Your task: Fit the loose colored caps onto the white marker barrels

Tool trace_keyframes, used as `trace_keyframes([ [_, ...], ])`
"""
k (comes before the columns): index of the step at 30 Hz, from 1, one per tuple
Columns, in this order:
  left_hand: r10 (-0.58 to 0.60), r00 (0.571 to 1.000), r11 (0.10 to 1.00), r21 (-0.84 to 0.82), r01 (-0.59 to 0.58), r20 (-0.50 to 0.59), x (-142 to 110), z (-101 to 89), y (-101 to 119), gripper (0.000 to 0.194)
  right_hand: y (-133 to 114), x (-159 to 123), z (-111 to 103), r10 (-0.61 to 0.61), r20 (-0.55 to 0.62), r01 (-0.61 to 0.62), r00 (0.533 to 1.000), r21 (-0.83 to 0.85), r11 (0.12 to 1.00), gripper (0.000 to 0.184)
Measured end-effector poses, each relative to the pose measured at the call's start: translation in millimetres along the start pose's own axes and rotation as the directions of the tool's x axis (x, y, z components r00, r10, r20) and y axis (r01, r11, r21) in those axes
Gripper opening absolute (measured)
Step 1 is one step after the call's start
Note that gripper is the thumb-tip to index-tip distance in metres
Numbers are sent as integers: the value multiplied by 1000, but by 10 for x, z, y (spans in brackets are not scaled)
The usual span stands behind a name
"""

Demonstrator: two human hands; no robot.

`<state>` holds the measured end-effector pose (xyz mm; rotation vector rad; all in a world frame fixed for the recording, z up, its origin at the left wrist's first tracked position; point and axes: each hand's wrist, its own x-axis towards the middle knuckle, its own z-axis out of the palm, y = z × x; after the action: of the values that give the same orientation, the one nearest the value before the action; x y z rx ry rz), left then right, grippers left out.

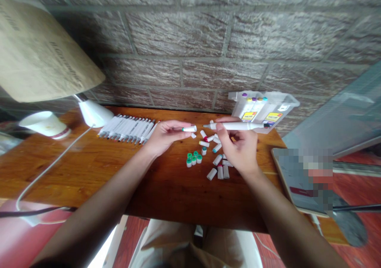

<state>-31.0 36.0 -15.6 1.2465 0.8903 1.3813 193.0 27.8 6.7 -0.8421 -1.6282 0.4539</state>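
Between thumb and fingers my left hand (166,135) pinches a white marker cap (190,129) with a green end, its open side turned right. My right hand (241,147) grips a white marker (235,126) lying level, the uncapped tip pointing left at the cap, a small gap apart. Below the hands stands a cluster of green-topped marker caps (194,159). More loose caps (219,171), some with red, yellow or blue ends, lie scattered under and beside my right hand. To the left, a row of uncapped markers (127,128) lies side by side.
A clear plastic case (264,109) with several markers stands at the back right by the brick wall. A lamp (93,113) and a paper cup (44,124) are at the left, with a white cable (53,167) across the wooden table (166,192). A tablet (297,180) sits at the right edge.
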Motion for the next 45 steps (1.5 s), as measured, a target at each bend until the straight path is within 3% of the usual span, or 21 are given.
trace_keyframes([
  [10, -3, 999, 999, 35, 1, 40, -16, -5, -40, 34, -17, -22, 30, -68, 123, 67, 990, 8, 998, 16],
  [17, -92, 994, 995, -43, 94, 51, -39, 67, -2, 36, -73, 0, 13, -175, 115, 192, 978, -150, 970, 11],
  [22, -106, 994, 982, -152, 110, 37, -37, 97, 31, 32, -49, 54, -52, -114, -31, 106, 993, -203, 973, 14],
  [26, -115, 993, 978, -171, 117, 21, -34, 107, 55, 31, -31, 59, -57, -72, -60, 62, 996, -155, 986, 13],
  [31, -97, 994, 977, -184, 105, 50, -28, 105, 69, 29, -60, 18, -14, -114, -31, 109, 993, -125, 986, 11],
  [37, -105, 993, 980, -166, 114, 60, -28, 98, 59, 27, -39, -3, -3, -85, -37, 83, 996, -60, 995, 11],
  [45, -132, 981, 984, -98, 147, 145, -51, 95, 54, 33, -67, -29, 35, -91, 107, 97, 990, -44, 994, 15],
])
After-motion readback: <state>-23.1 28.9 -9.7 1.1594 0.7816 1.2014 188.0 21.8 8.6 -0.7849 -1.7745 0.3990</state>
